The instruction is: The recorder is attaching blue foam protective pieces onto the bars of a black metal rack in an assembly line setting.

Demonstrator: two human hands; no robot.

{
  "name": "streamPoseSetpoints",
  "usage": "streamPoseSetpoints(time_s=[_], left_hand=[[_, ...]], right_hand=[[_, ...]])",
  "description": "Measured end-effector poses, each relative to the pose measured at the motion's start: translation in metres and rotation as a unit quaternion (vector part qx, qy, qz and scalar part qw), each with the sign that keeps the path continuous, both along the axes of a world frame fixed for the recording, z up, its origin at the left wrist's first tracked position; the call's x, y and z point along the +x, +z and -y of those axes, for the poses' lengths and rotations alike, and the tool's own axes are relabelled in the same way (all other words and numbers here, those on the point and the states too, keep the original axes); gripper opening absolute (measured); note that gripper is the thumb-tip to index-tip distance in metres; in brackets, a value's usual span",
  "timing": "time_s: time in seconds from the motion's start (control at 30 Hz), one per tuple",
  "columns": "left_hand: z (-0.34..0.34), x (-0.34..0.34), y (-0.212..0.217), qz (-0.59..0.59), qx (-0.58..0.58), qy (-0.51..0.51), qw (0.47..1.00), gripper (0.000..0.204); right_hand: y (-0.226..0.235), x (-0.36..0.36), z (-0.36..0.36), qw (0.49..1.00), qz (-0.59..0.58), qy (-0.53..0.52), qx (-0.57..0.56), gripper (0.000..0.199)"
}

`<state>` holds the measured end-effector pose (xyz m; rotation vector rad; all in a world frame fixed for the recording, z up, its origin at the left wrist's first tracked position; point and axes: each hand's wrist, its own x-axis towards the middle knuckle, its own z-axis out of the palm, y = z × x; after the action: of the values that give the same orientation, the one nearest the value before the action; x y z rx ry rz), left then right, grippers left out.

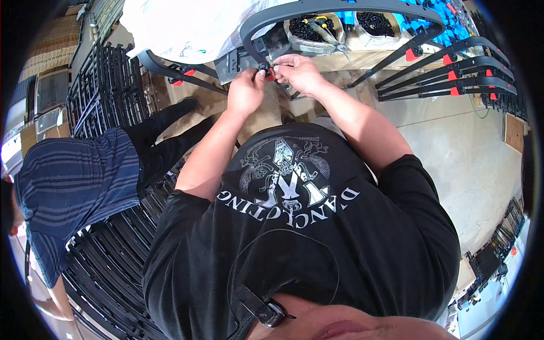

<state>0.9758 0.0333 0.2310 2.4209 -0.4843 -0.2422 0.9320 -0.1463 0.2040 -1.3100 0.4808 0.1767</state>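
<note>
My left hand [245, 90] and my right hand [299, 72] meet at a small black and red fitting [267, 72] on a curved black metal frame [294, 10] lying on the workbench. Both hands pinch that fitting from either side, fingers closed on it. A grey flat bracket [231, 63] sits just left of the fitting.
Bins of black screws [374, 24] with pliers [324, 27] stand behind the frame. More black frames with red clips [453, 73] lie at right. A stack of black wire racks [105, 90] fills the left floor, next to a person in a striped shirt [73, 181].
</note>
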Motion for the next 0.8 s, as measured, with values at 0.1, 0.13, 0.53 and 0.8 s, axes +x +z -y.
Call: streamPoseSetpoints(time_s=[0.1, 0.13, 0.53, 0.8], left_hand=[[0.01, 0.01, 0.012, -0.011, 0.074, -0.063, 0.995, 0.036], [0.011, 0.012, 0.016, -0.018, 0.119, -0.076, 0.99, 0.035], [0.014, 0.023, 0.024, -0.058, 0.211, -0.124, 0.968, 0.039], [0.017, 0.027, 0.027, -0.084, 0.224, -0.118, 0.964, 0.04]], right_hand=[[-0.007, 0.006, -0.003, 0.998, 0.014, 0.032, -0.058, 0.024], [-0.008, 0.006, -0.003, 0.998, 0.015, 0.034, -0.058, 0.024], [-0.01, 0.018, 0.008, 0.996, 0.019, 0.088, -0.026, 0.023], [0.003, 0.024, 0.009, 0.985, -0.062, 0.142, -0.08, 0.033]])
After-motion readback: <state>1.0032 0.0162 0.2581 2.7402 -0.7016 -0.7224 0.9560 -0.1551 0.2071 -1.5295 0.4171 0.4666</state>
